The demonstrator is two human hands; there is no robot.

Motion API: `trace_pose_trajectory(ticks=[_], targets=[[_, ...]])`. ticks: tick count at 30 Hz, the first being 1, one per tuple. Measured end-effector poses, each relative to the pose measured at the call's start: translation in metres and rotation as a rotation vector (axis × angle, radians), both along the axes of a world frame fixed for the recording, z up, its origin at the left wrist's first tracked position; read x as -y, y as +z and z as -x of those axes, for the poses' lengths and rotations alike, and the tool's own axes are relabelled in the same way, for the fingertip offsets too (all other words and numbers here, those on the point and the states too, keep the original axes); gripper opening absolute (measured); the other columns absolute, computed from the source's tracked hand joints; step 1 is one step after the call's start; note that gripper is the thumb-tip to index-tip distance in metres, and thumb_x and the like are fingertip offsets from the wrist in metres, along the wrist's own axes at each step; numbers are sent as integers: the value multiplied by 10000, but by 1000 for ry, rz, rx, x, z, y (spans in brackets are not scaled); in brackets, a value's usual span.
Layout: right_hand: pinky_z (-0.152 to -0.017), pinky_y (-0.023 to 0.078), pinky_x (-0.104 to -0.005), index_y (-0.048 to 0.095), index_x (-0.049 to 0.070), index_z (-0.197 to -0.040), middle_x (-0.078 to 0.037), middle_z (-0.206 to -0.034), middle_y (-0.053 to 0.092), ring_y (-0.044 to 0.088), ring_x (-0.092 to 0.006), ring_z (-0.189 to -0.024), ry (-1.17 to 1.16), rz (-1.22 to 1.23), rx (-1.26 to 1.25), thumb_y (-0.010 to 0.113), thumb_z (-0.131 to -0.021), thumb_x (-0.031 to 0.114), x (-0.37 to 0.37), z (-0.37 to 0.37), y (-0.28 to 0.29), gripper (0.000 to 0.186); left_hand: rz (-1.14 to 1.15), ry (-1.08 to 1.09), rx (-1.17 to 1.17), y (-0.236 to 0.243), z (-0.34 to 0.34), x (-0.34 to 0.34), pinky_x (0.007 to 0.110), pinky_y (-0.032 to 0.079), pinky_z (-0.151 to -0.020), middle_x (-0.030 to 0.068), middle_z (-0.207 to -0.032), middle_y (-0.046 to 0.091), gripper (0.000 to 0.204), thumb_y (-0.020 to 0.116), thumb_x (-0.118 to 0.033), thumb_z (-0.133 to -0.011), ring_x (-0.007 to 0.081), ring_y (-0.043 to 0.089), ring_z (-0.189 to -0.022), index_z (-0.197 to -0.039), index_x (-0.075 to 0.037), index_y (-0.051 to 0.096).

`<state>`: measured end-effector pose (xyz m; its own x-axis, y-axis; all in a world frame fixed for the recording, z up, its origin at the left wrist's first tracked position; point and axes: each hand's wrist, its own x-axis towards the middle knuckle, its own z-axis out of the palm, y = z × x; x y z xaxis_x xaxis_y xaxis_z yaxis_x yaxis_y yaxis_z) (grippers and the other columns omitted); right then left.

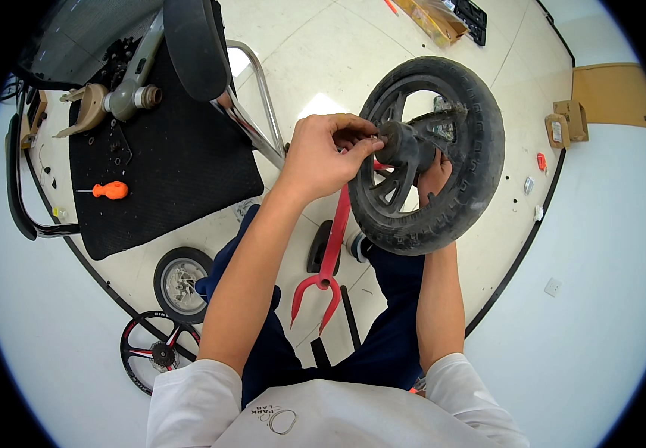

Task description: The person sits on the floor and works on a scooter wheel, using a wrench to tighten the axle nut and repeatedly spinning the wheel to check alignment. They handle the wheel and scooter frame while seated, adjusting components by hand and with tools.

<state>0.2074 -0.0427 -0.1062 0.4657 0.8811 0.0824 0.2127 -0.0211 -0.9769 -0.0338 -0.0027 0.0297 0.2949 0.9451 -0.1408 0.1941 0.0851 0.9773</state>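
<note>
A black wheel (479, 149) with a worn tyre and broad spokes is held up in front of me, right of the middle. My right hand (435, 178) reaches in among the spokes and grips the wheel near its hub (397, 143). At the hub's left end, the thumb and fingers of my left hand (326, 153) are pinched together. Whatever small thing they hold there is too hidden to name. Below the wheel, between my legs, stands a red frame with a fork (323, 282).
On a black chair seat (181, 149) at the left lie an orange screwdriver (111, 190), a grey-beige metal part (125, 97) and small hardware. Two more wheels, one small (182, 284) and one with red accents (162, 355), are at lower left. Cardboard boxes (573, 121) stand by the right wall.
</note>
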Motion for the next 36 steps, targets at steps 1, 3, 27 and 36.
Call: trace_pose_trajectory(ticks=[1,3,27,36], targets=[[-714,542,-346,634,-46,-1071,-119,-962,699,676,-224,-809,-69,-1,-196,553,-994,234,-2,-28,-23,301,-24,-16,32,1,-6,-1,267,545,-786,105,-890,719,149,716,-41,-816,153,691,-801,-947,30,720],[-805,496,-359,626,-20,-1092,-134,-1002,684,646,-258,-891,-39,43,-159,607,-913,169,-1,-26,-26,261,-120,-27,69,-3,-5,1,286,551,-816,105,-929,712,146,709,-8,-805,169,697,-843,-944,33,713],[-675,503,-353,611,-10,-1077,-128,-931,674,646,-245,-793,12,-118,275,530,-982,197,11,12,25,242,69,-7,74,-6,1,-2,259,553,-769,99,-902,722,174,696,-7,-838,141,691,-815,-1001,48,717],[-626,487,-304,635,36,-963,0,-738,631,554,-159,-617,50,105,708,483,-1023,212,17,-49,-6,240,-42,-76,15,-9,-13,-5,274,549,-741,108,-880,725,154,658,-12,-867,160,699,-804,-997,43,719]])
